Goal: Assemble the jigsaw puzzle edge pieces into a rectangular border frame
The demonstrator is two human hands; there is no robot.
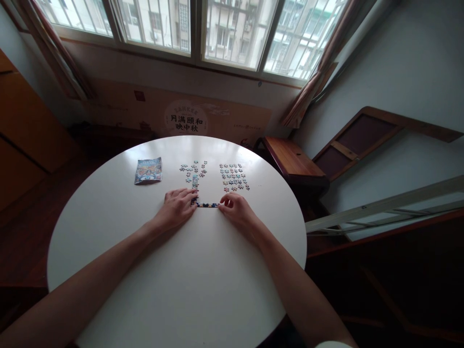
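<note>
On the white table, joined jigsaw pieces (208, 205) form an L: a bottom strip and a column going up its left side. My left hand (176, 207) lies flat over the corner of the L, fingers stretched out and covering part of it. At the strip's right end, my right hand (235, 207) pinches with thumb and forefinger around a jigsaw piece (219, 205), mostly hidden by the fingertips. Loose jigsaw pieces (234, 177) sit in rows beyond my right hand. More scattered jigsaw pieces (188, 169) lie around the top of the column.
A picture sheet or packet (148, 171) lies at the left on the round white table (174, 299). Behind the table's far edge is a printed banner (224, 108) below the windows. A wooden stool or bench (292, 157) stands at the right, near a ladder-like frame (380, 212).
</note>
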